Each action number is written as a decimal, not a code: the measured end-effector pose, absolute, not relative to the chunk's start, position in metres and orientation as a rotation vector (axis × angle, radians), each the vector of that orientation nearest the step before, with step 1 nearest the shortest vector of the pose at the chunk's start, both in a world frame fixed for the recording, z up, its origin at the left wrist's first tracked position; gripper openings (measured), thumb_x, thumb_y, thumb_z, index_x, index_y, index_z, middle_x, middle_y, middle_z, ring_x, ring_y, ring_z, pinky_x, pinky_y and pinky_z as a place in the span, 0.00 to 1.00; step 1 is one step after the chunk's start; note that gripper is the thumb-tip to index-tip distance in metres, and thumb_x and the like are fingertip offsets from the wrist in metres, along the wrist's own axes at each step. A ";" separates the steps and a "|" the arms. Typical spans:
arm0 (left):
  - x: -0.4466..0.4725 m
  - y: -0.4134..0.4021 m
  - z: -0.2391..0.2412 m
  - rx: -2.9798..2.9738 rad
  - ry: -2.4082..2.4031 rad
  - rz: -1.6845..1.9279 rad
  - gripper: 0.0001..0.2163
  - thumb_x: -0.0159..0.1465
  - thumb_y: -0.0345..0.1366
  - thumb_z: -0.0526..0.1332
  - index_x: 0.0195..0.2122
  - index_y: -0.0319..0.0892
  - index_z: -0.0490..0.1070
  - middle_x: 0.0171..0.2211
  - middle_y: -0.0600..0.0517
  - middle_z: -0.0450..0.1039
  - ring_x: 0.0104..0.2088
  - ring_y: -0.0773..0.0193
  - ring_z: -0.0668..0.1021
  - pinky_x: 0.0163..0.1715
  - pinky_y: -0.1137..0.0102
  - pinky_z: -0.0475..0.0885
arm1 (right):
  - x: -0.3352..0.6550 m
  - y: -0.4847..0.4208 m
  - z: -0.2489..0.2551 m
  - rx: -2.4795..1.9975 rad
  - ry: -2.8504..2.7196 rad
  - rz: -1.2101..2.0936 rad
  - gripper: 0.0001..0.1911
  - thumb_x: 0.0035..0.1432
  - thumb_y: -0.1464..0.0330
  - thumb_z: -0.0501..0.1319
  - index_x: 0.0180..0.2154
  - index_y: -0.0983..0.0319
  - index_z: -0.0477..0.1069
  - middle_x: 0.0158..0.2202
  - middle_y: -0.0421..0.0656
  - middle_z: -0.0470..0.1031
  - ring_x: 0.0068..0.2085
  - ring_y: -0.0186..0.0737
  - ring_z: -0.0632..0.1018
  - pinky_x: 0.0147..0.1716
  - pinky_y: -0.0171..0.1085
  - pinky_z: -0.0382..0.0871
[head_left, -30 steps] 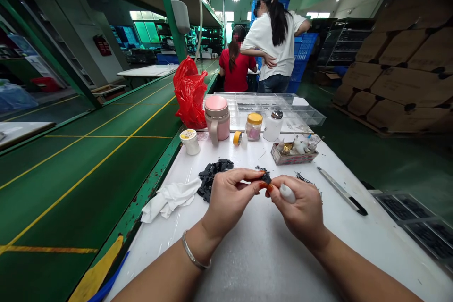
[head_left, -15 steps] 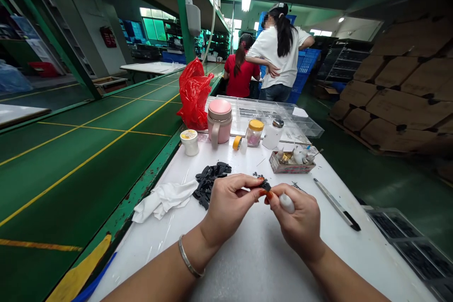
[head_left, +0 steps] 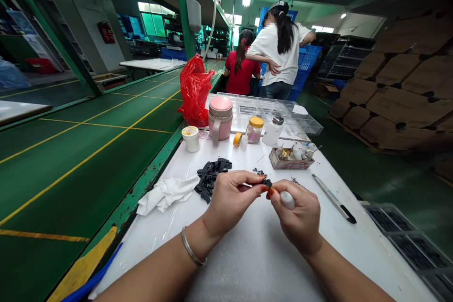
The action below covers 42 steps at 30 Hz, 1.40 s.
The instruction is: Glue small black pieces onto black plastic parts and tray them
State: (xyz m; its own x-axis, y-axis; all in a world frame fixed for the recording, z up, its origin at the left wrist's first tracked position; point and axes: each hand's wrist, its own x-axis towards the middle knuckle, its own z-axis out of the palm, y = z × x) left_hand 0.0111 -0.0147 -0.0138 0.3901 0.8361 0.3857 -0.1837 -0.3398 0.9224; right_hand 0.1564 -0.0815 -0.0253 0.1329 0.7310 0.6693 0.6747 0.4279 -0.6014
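Observation:
My left hand (head_left: pixel 231 200) pinches a small black plastic part (head_left: pixel 267 182) between thumb and forefinger above the white table. My right hand (head_left: pixel 297 212) is closed around a small white bottle (head_left: pixel 287 200), whose rounded end shows between the fingers. Its fingertips meet the black part, hiding the bottle's front end. Behind my left hand lies a pile of black plastic parts (head_left: pixel 212 174). Tiny metal pieces (head_left: pixel 260 172) are scattered just beyond the held part, and thin dark pins (head_left: pixel 300 183) lie beyond my right hand.
A white cloth (head_left: pixel 166 193) lies at the left, tweezers (head_left: pixel 334 198) at the right. Farther back stand a white tub (head_left: pixel 191 139), pink mug (head_left: pixel 220 120), yellow-lidded jar (head_left: pixel 255 130), pump bottle (head_left: pixel 273 132) and small box of bottles (head_left: pixel 292 162). A green conveyor (head_left: pixel 106 151) runs alongside. Two people are ahead.
The view has shifted slightly. Both hands keep nearly the same pose, and the black part has turned a little between the fingertips.

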 end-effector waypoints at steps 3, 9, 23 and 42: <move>0.010 -0.014 -0.014 1.518 0.618 1.158 0.06 0.54 0.31 0.70 0.33 0.39 0.81 0.35 0.47 0.81 0.36 0.60 0.81 0.35 0.71 0.78 | 0.156 -0.080 -0.024 -1.284 -1.586 0.063 0.06 0.59 0.71 0.60 0.29 0.61 0.71 0.25 0.39 0.73 0.25 0.37 0.73 0.27 0.35 0.64; 0.009 -0.010 -0.014 1.386 0.617 1.077 0.14 0.54 0.31 0.69 0.42 0.39 0.78 0.35 0.48 0.79 0.36 0.60 0.81 0.37 0.69 0.79 | 0.156 -0.074 -0.023 -1.301 -1.588 0.086 0.06 0.60 0.70 0.60 0.30 0.60 0.73 0.25 0.40 0.75 0.26 0.37 0.75 0.28 0.35 0.66; 0.008 -0.009 -0.009 1.276 0.646 0.973 0.26 0.54 0.30 0.69 0.55 0.40 0.67 0.31 0.50 0.78 0.29 0.65 0.79 0.31 0.73 0.74 | 0.156 -0.075 -0.019 -1.345 -1.547 0.173 0.07 0.59 0.68 0.61 0.29 0.59 0.74 0.23 0.37 0.75 0.24 0.36 0.75 0.25 0.32 0.66; 0.009 -0.010 -0.008 1.255 0.596 0.921 0.12 0.54 0.33 0.69 0.39 0.36 0.75 0.32 0.46 0.78 0.30 0.63 0.79 0.29 0.73 0.73 | 0.157 -0.075 -0.018 -1.347 -1.543 0.199 0.08 0.58 0.68 0.61 0.27 0.60 0.73 0.21 0.36 0.73 0.22 0.34 0.73 0.24 0.32 0.63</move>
State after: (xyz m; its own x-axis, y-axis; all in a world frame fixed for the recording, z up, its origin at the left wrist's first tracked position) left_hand 0.0092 -0.0099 -0.0079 0.5253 0.8450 0.0998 -0.2550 0.0445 0.9659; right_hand 0.1568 -0.0754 -0.0180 0.1608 0.8060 0.5696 0.6351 0.3573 -0.6848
